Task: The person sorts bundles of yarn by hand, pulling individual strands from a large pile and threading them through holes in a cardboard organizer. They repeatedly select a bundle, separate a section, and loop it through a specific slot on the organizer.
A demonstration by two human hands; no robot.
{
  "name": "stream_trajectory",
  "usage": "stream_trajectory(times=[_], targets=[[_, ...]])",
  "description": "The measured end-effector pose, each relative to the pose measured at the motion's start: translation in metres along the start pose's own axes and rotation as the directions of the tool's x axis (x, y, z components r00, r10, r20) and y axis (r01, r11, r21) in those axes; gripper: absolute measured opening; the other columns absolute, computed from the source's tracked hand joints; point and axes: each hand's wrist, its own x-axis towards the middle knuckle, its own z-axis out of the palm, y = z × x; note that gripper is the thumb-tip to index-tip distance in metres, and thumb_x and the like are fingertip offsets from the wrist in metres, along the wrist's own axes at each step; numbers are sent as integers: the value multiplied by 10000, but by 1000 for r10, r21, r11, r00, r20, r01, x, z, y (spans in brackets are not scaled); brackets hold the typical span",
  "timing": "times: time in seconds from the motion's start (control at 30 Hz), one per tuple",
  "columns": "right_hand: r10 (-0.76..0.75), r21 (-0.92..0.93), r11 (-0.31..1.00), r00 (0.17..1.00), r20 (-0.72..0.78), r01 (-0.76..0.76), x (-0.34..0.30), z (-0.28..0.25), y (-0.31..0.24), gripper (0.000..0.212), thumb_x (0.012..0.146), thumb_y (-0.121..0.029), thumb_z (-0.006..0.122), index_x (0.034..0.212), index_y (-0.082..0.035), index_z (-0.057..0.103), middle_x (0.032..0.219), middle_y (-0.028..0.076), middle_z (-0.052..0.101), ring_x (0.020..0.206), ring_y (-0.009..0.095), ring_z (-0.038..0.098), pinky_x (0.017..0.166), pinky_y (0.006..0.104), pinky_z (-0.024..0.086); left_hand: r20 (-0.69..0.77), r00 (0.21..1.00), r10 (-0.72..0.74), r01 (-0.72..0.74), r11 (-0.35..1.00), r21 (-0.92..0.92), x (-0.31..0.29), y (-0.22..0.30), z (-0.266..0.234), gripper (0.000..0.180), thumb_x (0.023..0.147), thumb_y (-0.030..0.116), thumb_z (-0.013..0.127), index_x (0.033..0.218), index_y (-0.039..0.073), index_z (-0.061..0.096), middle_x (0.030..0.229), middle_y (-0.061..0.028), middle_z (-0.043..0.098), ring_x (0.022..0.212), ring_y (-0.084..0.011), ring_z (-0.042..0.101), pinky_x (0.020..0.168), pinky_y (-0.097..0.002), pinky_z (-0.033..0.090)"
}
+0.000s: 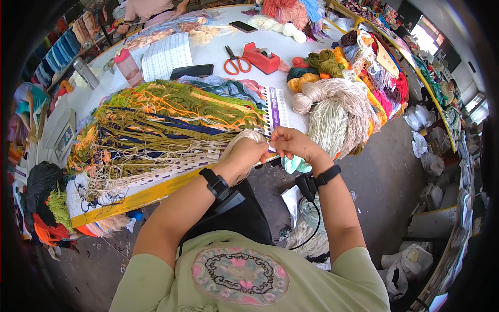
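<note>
Cream thread [250, 135] loops over my left hand [247, 156], whose fingers are closed on it at the table's front edge. My right hand [295, 143] pinches at the same spot, fingertips meeting those of the left; what lies between them is too small to make out. Under and beyond the fingertips is a white and purple thread card [277, 106] with a row of holes along its edge. From that row, long olive, green, orange and navy threads [171, 117] spread leftward across the table, with cream strands [150, 166] nearest me.
A beige skein bundle [338, 104] and colourful yarn [387, 86] hang over the table's right edge. Beyond the threads are orange-handled scissors [237, 61], a red tape dispenser [261, 58], a dark phone [192, 72], a printed sheet [167, 58] and a pink bottle [128, 67]. Another person [150, 10] sits opposite.
</note>
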Motion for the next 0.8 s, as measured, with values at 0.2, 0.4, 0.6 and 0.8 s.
stream_trajectory(times=[0.2,0.4,0.6,0.8], targets=[[18,40,999,1000,6,-18,5,-2,0,139,883,-211,629,911,-86,573,639,-6,591,464,46,467,434,192,361,0,999,44,-36,805,-592,-8,8,-13,119,850,108,581,920,15,604,861,-59,627,596,-84,479,434,-190,296],[5,116,993,1000,28,-8,5,-7,6,131,862,-138,597,975,-74,576,668,-2,606,486,43,494,442,181,387,214,970,111,58,755,-653,-14,19,-7,196,852,110,580,1022,18,609,936,-84,661,772,-84,592,458,-194,318],[-55,234,971,998,-2,54,0,-4,3,198,854,-119,584,1041,-57,571,695,4,613,531,32,512,456,167,382,138,970,202,-179,970,-164,-17,15,2,244,877,159,570,1054,2,628,906,-56,669,808,-79,610,571,-238,398],[-53,267,962,999,-4,52,-2,-5,-5,255,831,-141,616,1068,-52,582,693,-6,605,526,29,492,467,163,371,151,947,284,-316,906,281,2,-9,-6,149,883,174,606,911,37,659,795,-13,645,677,-79,566,601,-249,440]])
